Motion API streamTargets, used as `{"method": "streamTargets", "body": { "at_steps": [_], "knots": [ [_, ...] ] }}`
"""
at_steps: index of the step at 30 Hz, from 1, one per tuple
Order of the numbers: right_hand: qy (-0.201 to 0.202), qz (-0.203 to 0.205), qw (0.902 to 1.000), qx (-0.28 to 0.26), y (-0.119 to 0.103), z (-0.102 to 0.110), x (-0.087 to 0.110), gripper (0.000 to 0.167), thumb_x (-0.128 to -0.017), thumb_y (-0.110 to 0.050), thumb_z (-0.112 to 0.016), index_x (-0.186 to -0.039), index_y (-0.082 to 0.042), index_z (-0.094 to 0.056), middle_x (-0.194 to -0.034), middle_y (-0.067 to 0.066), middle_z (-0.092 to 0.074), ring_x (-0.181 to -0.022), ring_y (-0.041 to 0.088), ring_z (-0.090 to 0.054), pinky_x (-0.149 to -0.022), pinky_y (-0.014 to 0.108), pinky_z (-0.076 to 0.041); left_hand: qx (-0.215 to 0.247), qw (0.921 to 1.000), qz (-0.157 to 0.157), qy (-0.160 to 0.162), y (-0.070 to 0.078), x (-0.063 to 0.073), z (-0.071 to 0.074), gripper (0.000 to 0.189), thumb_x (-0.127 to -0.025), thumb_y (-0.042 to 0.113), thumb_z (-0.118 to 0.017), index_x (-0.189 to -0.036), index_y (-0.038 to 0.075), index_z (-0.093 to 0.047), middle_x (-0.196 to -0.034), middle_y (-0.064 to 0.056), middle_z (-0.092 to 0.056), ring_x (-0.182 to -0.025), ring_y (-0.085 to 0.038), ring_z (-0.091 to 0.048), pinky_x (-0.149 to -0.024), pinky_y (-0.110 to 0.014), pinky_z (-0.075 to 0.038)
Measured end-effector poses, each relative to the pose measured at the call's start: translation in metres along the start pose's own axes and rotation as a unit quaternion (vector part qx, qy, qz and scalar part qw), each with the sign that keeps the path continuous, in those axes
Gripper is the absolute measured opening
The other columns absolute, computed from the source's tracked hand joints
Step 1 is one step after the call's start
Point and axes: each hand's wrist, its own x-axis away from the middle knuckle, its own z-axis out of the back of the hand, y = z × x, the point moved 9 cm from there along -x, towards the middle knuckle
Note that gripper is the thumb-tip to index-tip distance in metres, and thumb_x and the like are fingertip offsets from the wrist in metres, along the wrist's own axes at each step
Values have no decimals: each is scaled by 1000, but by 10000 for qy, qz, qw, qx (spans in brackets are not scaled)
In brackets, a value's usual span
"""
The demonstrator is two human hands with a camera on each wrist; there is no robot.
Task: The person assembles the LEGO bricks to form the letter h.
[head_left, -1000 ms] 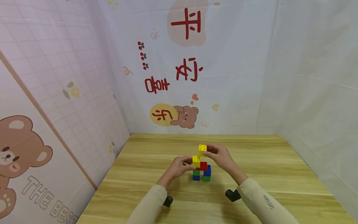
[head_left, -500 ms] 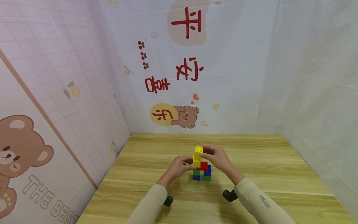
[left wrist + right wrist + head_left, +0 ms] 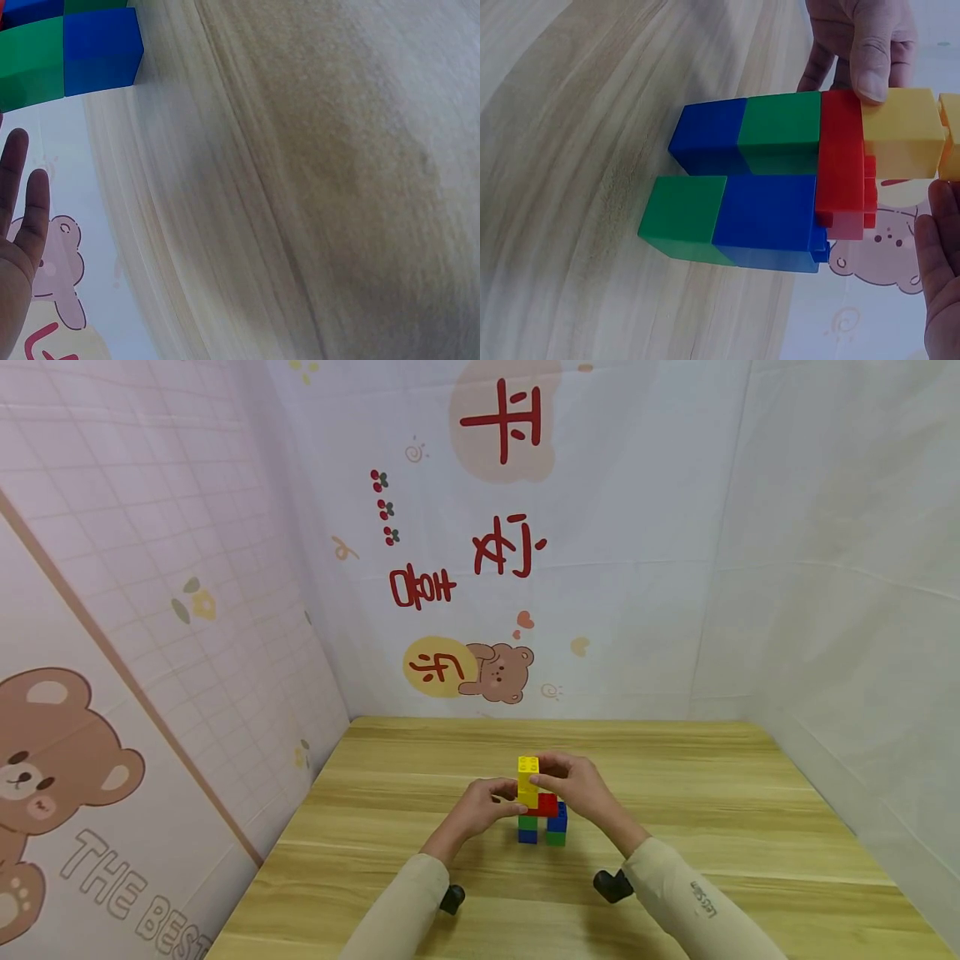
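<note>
A small structure of toy building blocks stands on the table. A red block bridges two columns, one with a green block over a blue one, the other blue over green. On the red block's left end sits a yellow block, steadied by my left hand, its thumb near the block's lower edge. My right hand pinches a second yellow block, lined up over the first. A narrow gap shows between the two yellow blocks in the right wrist view.
The wood-grain table spreads around the structure. Printed cloth hangs behind and at both sides. A black rounded piece shows by each sleeve, one at the left and one at the right.
My right hand has moved left and slightly down, bringing its yellow block from right of the lower yellow block to straight above it. The left hand has stayed in place.
</note>
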Motion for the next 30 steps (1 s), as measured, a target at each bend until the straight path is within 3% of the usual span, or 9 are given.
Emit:
{"method": "streamTargets", "body": {
  "at_steps": [14,23,30],
  "knots": [
    [-18,50,9999,132,1,-4,0,32,-91,-22,-74,-121,-10,-69,-109,2,-70,-101,23,-67,-90,39,-54,-13,10000,-65,-1,-1,1,0,30,-91,34,-73,-118,23,-72,-106,13,-69,-99,-11,-59,-94,-41,-48],
    [-8,364,9967,719,-5,-1,2,32,-89,-24,-76,-119,-13,-70,-112,1,-70,-111,29,-64,-96,50,-49,39,10000,-68,-13,1,0,0,28,-91,32,-74,-118,24,-73,-105,13,-69,-99,-12,-59,-94,-42,-48],
    [-68,85,9993,371,1,-2,2,36,-89,-27,-76,-121,-11,-69,-110,1,-70,-100,23,-67,-89,43,-54,23,10000,-34,-19,0,-1,0,29,-91,33,-74,-119,24,-72,-106,13,-69,-99,-12,-59,-95,-43,-48]
  ]
}}
